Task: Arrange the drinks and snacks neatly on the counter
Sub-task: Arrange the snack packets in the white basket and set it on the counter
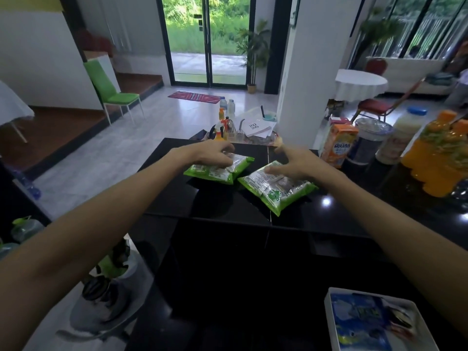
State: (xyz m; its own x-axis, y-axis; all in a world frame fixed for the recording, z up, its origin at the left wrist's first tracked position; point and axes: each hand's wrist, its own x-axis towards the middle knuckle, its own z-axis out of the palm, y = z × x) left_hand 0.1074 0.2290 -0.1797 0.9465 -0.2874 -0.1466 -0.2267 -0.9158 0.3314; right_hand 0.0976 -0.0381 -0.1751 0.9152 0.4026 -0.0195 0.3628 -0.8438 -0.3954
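Slippage threatens both glossy packs on the slick black counter (228, 206): a careless push could skew them into the juice carton (339, 145) beyond the right fingertips. The left packet (215, 173) sits under the left hand (215, 154), whose curled fingers pinch it. The right packet (276, 192) lies beneath the right hand (291, 166), whose fingers are spread and relaxed.

- Both bare arms stretch forward.
- Left hand (215, 154) is palm down, fingers curled, gripping a packet (202, 172).
- Right hand (296, 164) is palm down, fingers spread and straight.
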